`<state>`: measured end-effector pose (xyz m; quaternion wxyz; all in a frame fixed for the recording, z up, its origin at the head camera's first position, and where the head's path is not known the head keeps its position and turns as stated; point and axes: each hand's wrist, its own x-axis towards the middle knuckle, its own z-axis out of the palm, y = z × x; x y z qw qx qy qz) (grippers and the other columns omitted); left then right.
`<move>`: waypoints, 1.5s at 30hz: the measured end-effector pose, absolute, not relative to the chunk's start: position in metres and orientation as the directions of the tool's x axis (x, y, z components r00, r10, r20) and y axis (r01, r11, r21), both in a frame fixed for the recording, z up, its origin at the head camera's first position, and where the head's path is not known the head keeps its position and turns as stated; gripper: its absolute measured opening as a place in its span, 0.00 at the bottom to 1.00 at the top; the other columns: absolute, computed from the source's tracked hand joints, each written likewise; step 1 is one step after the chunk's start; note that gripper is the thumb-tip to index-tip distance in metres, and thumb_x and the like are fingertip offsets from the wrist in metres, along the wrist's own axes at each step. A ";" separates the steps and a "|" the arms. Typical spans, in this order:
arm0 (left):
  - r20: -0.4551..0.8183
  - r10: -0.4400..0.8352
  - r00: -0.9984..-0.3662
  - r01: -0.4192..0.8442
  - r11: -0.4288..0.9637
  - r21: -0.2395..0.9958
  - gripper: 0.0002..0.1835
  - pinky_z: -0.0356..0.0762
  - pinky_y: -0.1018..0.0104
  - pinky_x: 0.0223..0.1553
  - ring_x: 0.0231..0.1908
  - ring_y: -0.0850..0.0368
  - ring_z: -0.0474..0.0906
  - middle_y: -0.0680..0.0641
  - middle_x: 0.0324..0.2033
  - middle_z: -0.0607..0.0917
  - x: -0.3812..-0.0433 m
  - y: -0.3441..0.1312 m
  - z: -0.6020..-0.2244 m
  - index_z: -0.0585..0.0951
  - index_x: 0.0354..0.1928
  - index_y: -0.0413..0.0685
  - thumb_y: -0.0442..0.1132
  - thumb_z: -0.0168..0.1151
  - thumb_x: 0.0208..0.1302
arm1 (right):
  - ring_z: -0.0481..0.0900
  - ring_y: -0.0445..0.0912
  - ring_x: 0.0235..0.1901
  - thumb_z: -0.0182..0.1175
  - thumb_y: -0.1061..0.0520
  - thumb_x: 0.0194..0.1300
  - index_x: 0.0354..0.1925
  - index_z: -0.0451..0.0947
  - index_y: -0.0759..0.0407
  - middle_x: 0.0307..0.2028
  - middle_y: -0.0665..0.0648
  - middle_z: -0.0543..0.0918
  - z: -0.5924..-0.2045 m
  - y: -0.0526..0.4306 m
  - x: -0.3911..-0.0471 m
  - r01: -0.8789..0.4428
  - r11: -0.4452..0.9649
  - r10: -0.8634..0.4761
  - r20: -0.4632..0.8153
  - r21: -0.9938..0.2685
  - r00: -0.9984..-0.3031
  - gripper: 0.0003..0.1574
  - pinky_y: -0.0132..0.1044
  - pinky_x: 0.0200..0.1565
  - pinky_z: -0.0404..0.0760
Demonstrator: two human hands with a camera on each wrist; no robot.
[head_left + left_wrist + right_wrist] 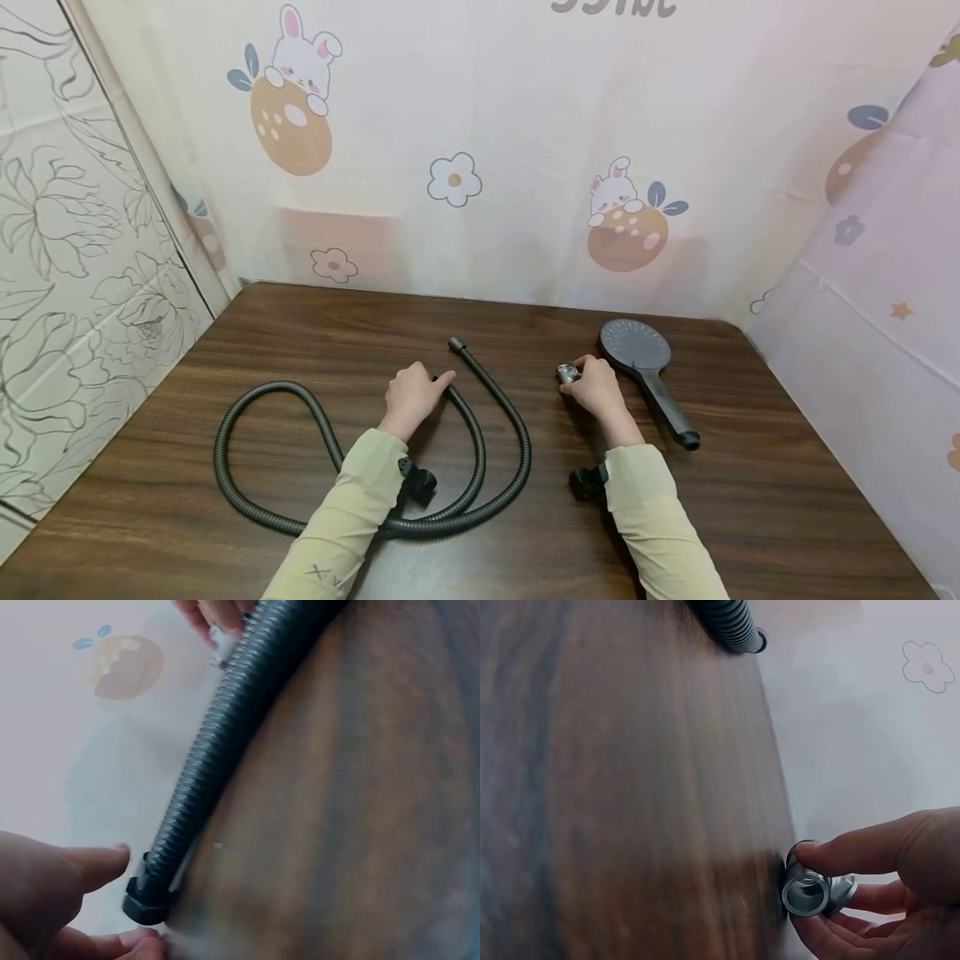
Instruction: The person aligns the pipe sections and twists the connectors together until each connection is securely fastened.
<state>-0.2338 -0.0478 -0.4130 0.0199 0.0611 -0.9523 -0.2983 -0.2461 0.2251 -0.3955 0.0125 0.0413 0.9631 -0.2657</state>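
Head view: the right hand pinches a metal fitting; the left hand, thumb and fingers apart, straddles one end of a dark hose, perhaps without contact.

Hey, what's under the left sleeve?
The hose runs under the sleeve, showing on both sides of it, with the table below. The stretch right beneath the sleeve is covered, so how it lies there can't be seen.
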 end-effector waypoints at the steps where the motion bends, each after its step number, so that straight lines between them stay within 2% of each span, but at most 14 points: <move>1: 0.015 -0.134 -0.991 -0.103 0.820 0.564 0.25 0.72 0.58 0.22 0.24 0.45 0.77 0.41 0.22 0.79 -0.233 -0.047 -0.413 0.75 0.27 0.40 0.59 0.55 0.59 | 0.72 0.62 0.44 0.64 0.59 0.53 0.52 0.68 0.72 0.47 0.74 0.71 -0.396 0.225 -0.246 0.089 0.852 0.075 -0.049 -0.515 -0.996 0.30 0.50 0.45 0.73; 5: 0.057 -0.155 -0.986 -0.099 0.832 0.547 0.25 0.74 0.54 0.22 0.26 0.41 0.79 0.37 0.23 0.81 -0.233 -0.044 -0.415 0.77 0.21 0.40 0.56 0.55 0.60 | 0.74 0.60 0.42 0.63 0.59 0.54 0.52 0.68 0.71 0.46 0.73 0.74 -0.396 0.224 -0.245 0.104 0.841 0.087 -0.056 -0.531 -0.995 0.30 0.49 0.42 0.74; 10: 0.033 -0.190 -0.981 -0.135 0.798 0.587 0.21 0.73 0.56 0.22 0.26 0.44 0.78 0.39 0.23 0.80 -0.236 -0.045 -0.419 0.72 0.15 0.45 0.52 0.54 0.59 | 0.75 0.60 0.42 0.64 0.59 0.53 0.52 0.67 0.71 0.45 0.72 0.75 -0.398 0.224 -0.244 0.114 0.834 0.100 -0.056 -0.539 -0.993 0.30 0.49 0.42 0.74; 16: -0.007 -0.229 -0.973 -0.167 0.688 0.706 0.18 0.60 0.64 0.20 0.18 0.54 0.63 0.50 0.14 0.66 -0.238 -0.051 -0.423 0.64 0.13 0.50 0.49 0.53 0.55 | 0.74 0.60 0.43 0.64 0.60 0.52 0.51 0.68 0.71 0.45 0.72 0.75 -0.400 0.225 -0.243 0.101 0.833 0.104 -0.025 -0.543 -0.994 0.30 0.49 0.43 0.73; 19: -0.007 -0.239 -0.971 -0.161 0.631 0.759 0.15 0.63 0.64 0.23 0.20 0.55 0.66 0.51 0.15 0.70 -0.238 -0.053 -0.424 0.70 0.17 0.48 0.49 0.53 0.55 | 0.74 0.60 0.43 0.64 0.59 0.53 0.51 0.68 0.71 0.46 0.72 0.75 -0.400 0.225 -0.242 0.101 0.827 0.109 -0.020 -0.553 -0.994 0.29 0.49 0.43 0.73; 22: -0.021 -0.247 -0.969 -0.162 0.568 0.807 0.14 0.68 0.63 0.29 0.23 0.54 0.73 0.48 0.19 0.78 -0.237 -0.054 -0.424 0.76 0.27 0.45 0.49 0.54 0.55 | 0.74 0.59 0.43 0.64 0.59 0.53 0.51 0.68 0.70 0.46 0.71 0.75 -0.400 0.224 -0.242 0.107 0.816 0.118 -0.018 -0.569 -0.993 0.29 0.48 0.42 0.73; 25: -0.031 -0.251 -0.968 -0.158 0.504 0.849 0.15 0.70 0.64 0.30 0.21 0.56 0.77 0.47 0.21 0.82 -0.238 -0.054 -0.423 0.78 0.33 0.44 0.49 0.55 0.55 | 0.74 0.59 0.44 0.64 0.58 0.53 0.53 0.67 0.69 0.47 0.70 0.74 -0.400 0.223 -0.242 0.118 0.801 0.130 -0.021 -0.587 -0.991 0.30 0.48 0.43 0.73; 28: -0.027 -0.248 -0.968 -0.140 0.451 0.881 0.15 0.70 0.66 0.27 0.18 0.58 0.78 0.48 0.23 0.83 -0.239 -0.054 -0.421 0.78 0.35 0.44 0.49 0.56 0.55 | 0.74 0.59 0.45 0.63 0.58 0.54 0.55 0.66 0.69 0.49 0.70 0.73 -0.399 0.223 -0.242 0.128 0.775 0.135 -0.036 -0.618 -0.990 0.33 0.49 0.44 0.73; 33: -0.014 -0.238 -0.971 -0.108 0.388 0.915 0.14 0.69 0.70 0.24 0.23 0.54 0.81 0.48 0.25 0.83 -0.239 -0.052 -0.417 0.78 0.35 0.45 0.48 0.59 0.56 | 0.74 0.57 0.47 0.62 0.58 0.55 0.58 0.66 0.68 0.51 0.69 0.73 -0.397 0.221 -0.242 0.142 0.711 0.139 -0.061 -0.689 -0.988 0.33 0.47 0.44 0.74; 40: 0.020 -0.200 -0.980 -0.050 0.339 0.940 0.13 0.69 0.70 0.25 0.27 0.54 0.77 0.47 0.29 0.82 -0.236 -0.051 -0.409 0.79 0.37 0.45 0.47 0.60 0.57 | 0.73 0.56 0.47 0.61 0.58 0.56 0.57 0.68 0.64 0.50 0.67 0.73 -0.391 0.217 -0.240 0.145 0.642 0.142 -0.069 -0.753 -0.987 0.30 0.44 0.42 0.75; 45: -0.013 -0.129 -0.992 -0.045 0.245 0.968 0.15 0.75 0.66 0.29 0.33 0.47 0.80 0.42 0.35 0.82 -0.233 -0.051 -0.406 0.75 0.43 0.42 0.45 0.57 0.61 | 0.72 0.55 0.47 0.62 0.58 0.57 0.57 0.68 0.63 0.50 0.66 0.72 -0.386 0.213 -0.236 0.107 0.604 0.097 -0.061 -0.790 -0.993 0.30 0.44 0.44 0.74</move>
